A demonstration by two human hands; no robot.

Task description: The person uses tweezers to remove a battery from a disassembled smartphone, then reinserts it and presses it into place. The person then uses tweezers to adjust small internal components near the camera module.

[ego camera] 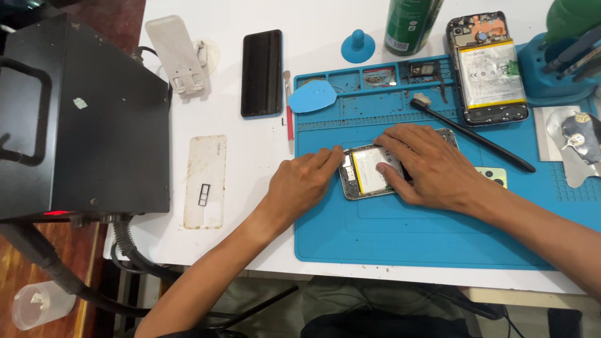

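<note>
An opened phone with a pale battery lies back-up on the blue work mat. My right hand lies flat over its right half, fingers pressing on the battery and frame. My left hand rests at the mat's left edge, fingertips touching the phone's left end. A second opened phone with a white battery lies at the mat's far right. A black brush lies slanted between the two phones.
A black box-shaped station stands at the left with a hose below. On the white table lie a black-screened phone, a worn white back cover, a white stand, a blue suction cup and a green can.
</note>
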